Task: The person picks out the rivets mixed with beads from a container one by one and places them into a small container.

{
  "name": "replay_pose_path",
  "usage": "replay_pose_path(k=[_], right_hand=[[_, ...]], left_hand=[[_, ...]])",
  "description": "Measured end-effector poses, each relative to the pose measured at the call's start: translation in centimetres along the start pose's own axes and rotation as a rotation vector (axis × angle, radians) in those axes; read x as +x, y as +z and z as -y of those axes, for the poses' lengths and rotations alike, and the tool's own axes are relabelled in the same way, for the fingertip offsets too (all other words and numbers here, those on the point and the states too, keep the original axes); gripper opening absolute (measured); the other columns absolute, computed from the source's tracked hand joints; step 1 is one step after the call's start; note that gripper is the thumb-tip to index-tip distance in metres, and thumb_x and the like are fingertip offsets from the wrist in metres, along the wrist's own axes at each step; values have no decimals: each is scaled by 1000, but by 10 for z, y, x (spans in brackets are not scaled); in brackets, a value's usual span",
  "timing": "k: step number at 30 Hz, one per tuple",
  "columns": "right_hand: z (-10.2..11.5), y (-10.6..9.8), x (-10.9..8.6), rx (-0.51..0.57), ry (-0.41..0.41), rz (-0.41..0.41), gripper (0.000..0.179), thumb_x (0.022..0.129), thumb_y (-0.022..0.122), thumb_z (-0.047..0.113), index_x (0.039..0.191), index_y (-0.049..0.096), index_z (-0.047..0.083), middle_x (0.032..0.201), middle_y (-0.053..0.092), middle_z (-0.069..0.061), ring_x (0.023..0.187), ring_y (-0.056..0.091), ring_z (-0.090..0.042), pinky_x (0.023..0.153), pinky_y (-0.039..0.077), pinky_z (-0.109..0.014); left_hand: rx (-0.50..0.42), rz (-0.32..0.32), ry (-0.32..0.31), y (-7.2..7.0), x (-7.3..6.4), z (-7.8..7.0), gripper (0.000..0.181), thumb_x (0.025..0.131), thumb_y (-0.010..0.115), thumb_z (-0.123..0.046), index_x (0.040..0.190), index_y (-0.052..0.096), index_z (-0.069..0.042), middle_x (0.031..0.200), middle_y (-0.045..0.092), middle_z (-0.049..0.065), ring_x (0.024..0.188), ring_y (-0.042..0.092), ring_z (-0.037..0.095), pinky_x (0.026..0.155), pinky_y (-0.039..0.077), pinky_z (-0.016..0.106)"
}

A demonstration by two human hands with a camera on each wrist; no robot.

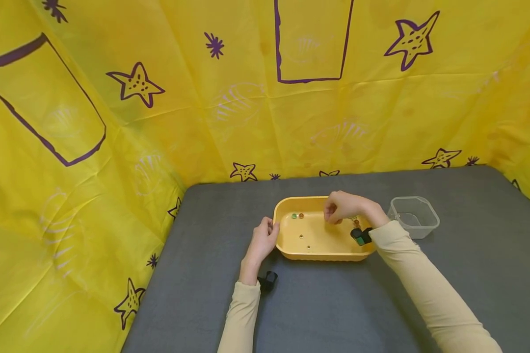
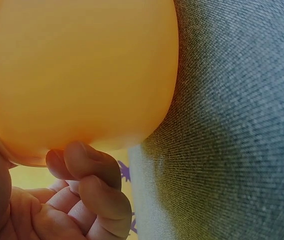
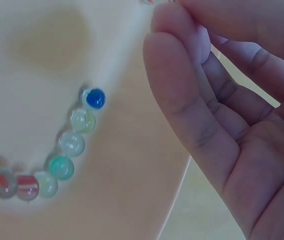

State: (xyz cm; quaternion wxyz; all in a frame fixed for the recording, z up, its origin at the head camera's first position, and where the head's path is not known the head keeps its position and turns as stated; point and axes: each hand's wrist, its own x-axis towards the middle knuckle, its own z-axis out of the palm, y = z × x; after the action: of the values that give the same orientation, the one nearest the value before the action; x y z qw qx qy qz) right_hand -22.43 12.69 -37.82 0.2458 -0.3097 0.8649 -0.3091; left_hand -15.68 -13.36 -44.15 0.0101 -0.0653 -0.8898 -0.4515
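Note:
My left hand point(image 1: 264, 239) grips the left end of a yellow plastic tub point(image 1: 327, 256). In the left wrist view its fingers point(image 2: 91, 162) curl against the tub's outer wall. Over the tub's far side reaches my right hand point(image 1: 343, 206), fingertips bunched down inside. In the right wrist view a reddish glass marble point(image 3: 149, 2) shows right at those fingertips, cut by the frame's edge; I cannot tell whether they pinch it. A curved row of several marbles, among them a blue one point(image 3: 95, 98) and a green one point(image 3: 61, 167), lies along the tub's floor edge.
A clear plastic container point(image 1: 417, 230) stands on the grey cloth-covered table point(image 1: 194, 264), right of the tub. More marbles, one green point(image 1: 294, 215) and one brownish point(image 1: 302, 215), lie at the tub's far left. A yellow patterned curtain point(image 1: 247, 122) closes off the back.

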Motion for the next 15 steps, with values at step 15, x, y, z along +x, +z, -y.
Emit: replay_pose_path(k=[15], right_hand=[[-9, -10, -14, 10, 8, -32, 3, 78, 63, -3, 79, 67, -3, 65, 59, -3, 56, 49, -14, 55, 44, -27]], left_hand=[[-11, 5, -1, 0, 0, 0, 20, 96, 47, -20, 97, 49, 0, 62, 49, 3, 51, 44, 12, 49, 39, 25]])
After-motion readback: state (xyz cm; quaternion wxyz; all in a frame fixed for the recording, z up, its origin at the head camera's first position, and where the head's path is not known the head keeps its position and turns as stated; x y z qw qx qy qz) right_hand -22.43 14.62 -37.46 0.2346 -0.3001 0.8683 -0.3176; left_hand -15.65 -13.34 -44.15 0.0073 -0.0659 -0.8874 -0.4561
